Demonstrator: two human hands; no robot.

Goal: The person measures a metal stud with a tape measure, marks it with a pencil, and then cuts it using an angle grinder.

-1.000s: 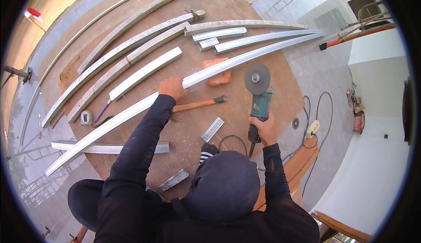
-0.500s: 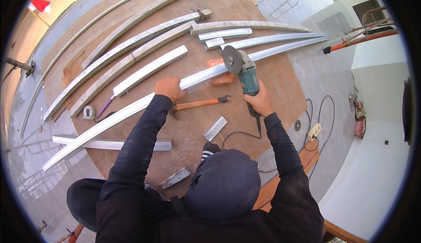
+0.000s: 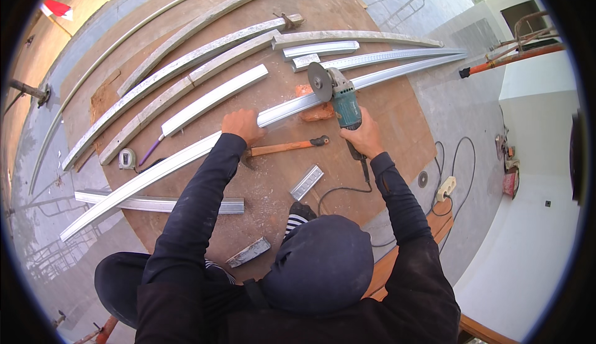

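My left hand (image 3: 244, 125) is closed over a long silvery metal channel (image 3: 180, 166) that runs slantwise across the board. In my right hand (image 3: 365, 136) is a teal angle grinder (image 3: 346, 107), gripped around its body. Its grey cutting disc (image 3: 320, 82) stands at the channel, to the right of my left hand; I cannot tell whether it touches the metal. Beneath the channel near the disc lies an orange brick piece (image 3: 317, 113). A hammer (image 3: 282, 148) with an orange handle rests just below my left hand. The grinder's cord trails down toward me.
Several metal channels and grey bars (image 3: 180, 74) lie on the brown board (image 3: 397, 114) beyond my hands. A tape measure (image 3: 126, 159) and a purple marker (image 3: 151, 150) are at the left. Short offcuts (image 3: 307, 182) lie near my foot. A power strip (image 3: 445, 189) with cords sits at the right.
The grinder and my right hand have shifted slightly left, bringing the disc nearer my left hand along the channel. My left hand keeps its hold on the channel.
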